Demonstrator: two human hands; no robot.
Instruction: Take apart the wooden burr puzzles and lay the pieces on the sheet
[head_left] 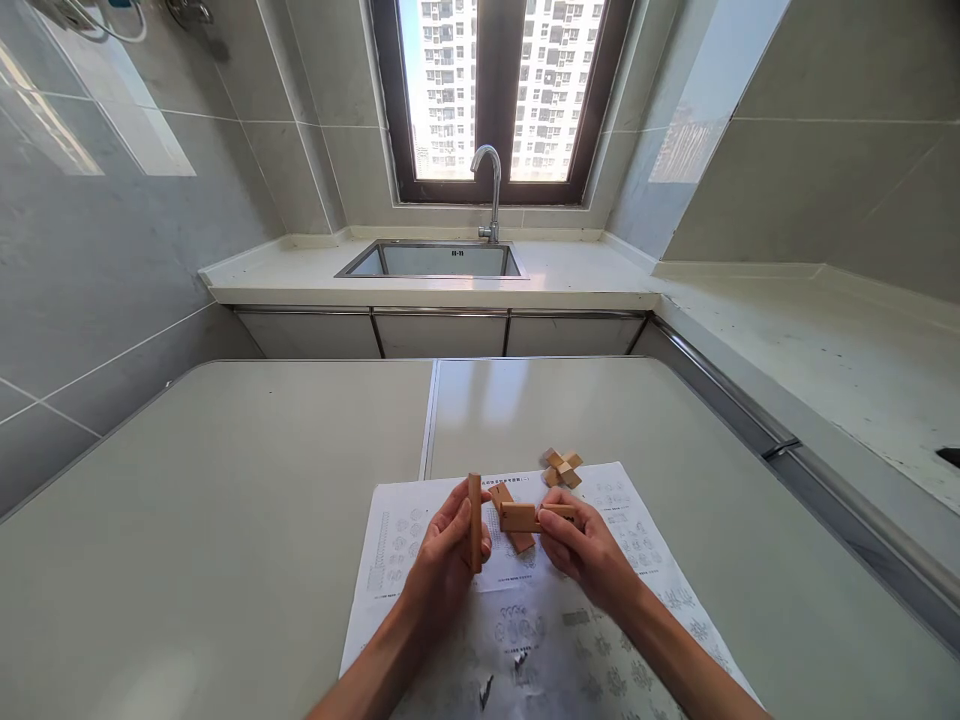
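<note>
Left block and notched block held above the sheet.
The left hand grips the left block, long axis up-and-down in view. The right hand pinches the notched block's right end; its long axis runs left to right, free end pointing left, between the hands. Partly hidden, the third block slants from far left to near right. The cross sits at the sheet's far edge.

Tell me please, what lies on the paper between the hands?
The head view shows a slanted wooden piece there, between the left hand and the right hand; the right hand's block partly hides it.
</note>
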